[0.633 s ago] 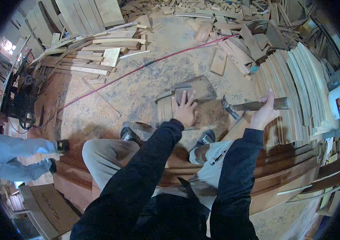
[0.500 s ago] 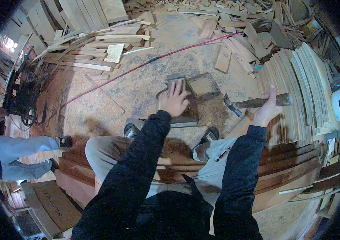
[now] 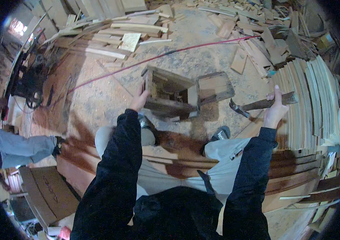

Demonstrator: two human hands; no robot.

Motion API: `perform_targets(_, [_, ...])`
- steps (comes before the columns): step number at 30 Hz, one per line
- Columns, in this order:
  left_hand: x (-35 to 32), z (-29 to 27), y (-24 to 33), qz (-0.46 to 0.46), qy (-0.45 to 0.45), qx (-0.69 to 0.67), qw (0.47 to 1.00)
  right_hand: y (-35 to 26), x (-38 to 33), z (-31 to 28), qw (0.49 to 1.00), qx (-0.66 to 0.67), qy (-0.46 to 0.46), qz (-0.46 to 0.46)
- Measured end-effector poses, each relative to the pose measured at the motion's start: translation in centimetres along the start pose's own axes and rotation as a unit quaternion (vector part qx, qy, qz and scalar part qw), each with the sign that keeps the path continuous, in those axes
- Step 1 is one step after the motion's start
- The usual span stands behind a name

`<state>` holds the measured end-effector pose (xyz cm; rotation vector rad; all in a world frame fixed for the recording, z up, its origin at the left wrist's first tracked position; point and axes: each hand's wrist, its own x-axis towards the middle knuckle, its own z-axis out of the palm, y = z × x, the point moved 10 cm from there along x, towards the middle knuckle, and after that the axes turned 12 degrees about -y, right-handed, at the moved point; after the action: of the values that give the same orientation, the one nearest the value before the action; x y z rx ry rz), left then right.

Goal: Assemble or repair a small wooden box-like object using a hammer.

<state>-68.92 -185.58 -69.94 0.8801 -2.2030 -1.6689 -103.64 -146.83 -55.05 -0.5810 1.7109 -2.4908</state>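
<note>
An old, dark wooden box [image 3: 166,107] sits on the floor in front of my feet, its hollow inside showing. At the box's left end, my left hand [image 3: 139,100] grips the end board, part of the fingers hidden behind it. My right hand [image 3: 274,113] is closed around the wooden handle of a claw hammer [image 3: 258,105], thumb pointing up along it. The hammer is held in the air with its metal head toward the box, not touching it. A flat, worn wooden panel [image 3: 215,86] lies just right of the box.
A red hose [image 3: 138,63] crosses the floor beyond the box. Stacked thin boards [image 3: 298,104] stand close by my right hand. Scrap planks [image 3: 110,44] lie at the far left. Another person's legs [image 3: 26,148] and a cardboard box [image 3: 46,196] are at my left.
My left hand has gone from the top of the wooden box to its left end. The box has been tipped, so its hollow side now shows. My right hand keeps the hammer.
</note>
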Motion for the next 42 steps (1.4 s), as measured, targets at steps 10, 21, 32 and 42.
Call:
perform_targets(10, [2.8, -2.2, -5.2, -0.050, 0.082, 0.011, 0.995, 1.0, -6.6, 15.7, 0.978, 0.003, -0.207, 0.011])
perform_targets(21, [2.8, -1.0, -3.7, -0.049, 0.133, 0.035, 0.989, 0.7, -11.1, 26.9, 0.966, 0.032, -0.255, -0.011])
perform_targets(32, [1.3, -0.4, -2.4, -0.109, 0.137, 0.041, 0.984, 1.4, -11.8, 30.1, 0.968, -0.026, -0.248, -0.011])
perform_targets(42, [1.4, -0.9, -2.8, -0.097, 0.151, 0.023, 0.984, 0.3, -11.7, 31.0, 0.964, 0.049, -0.262, 0.009])
